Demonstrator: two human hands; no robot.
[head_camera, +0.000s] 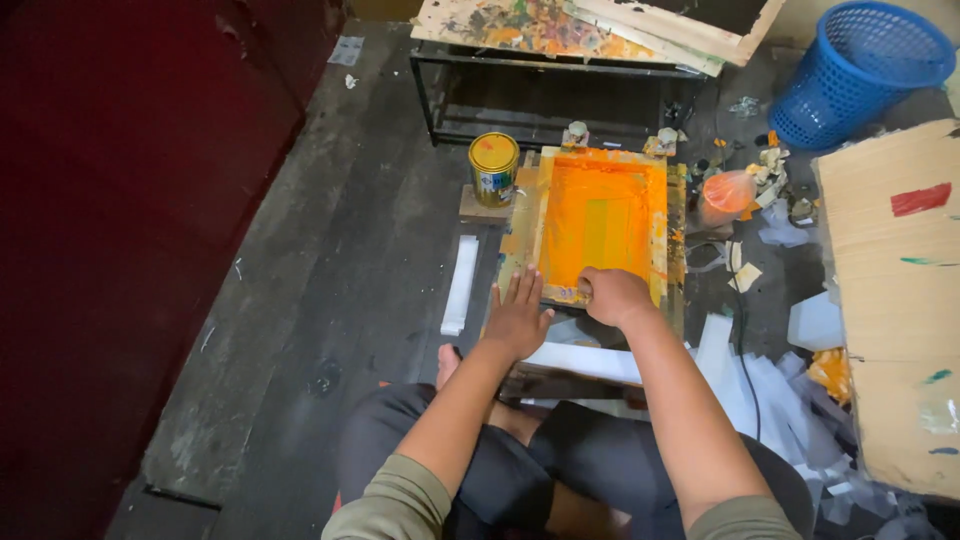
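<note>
Both hands (517, 322) (614, 295) on screen frame (604, 218) near edge, open floor (330, 290) leftward

A yellow-lidded round paint tin (494, 168) with a colourful label stands on a wooden block.

One screen-printing frame (604, 222) lies on the floor, its mesh covered in orange ink. Two hands are in view: the left hand (517, 318) and the right hand (612, 295), both at the near edge of the frame. One paint can (494, 168) with a yellow lid stands beside the frame. There is one blue plastic basket (860, 70), one large sheet of cardboard (895, 300), and one clear bag of orange ink (727, 195). One long white strip (461, 284) lies on the floor to the left. One paint-spattered board (560, 28) rests on one dark metal rack (520, 90). White paper scraps (780, 390) at the right are too many and too overlapped to count.
</note>
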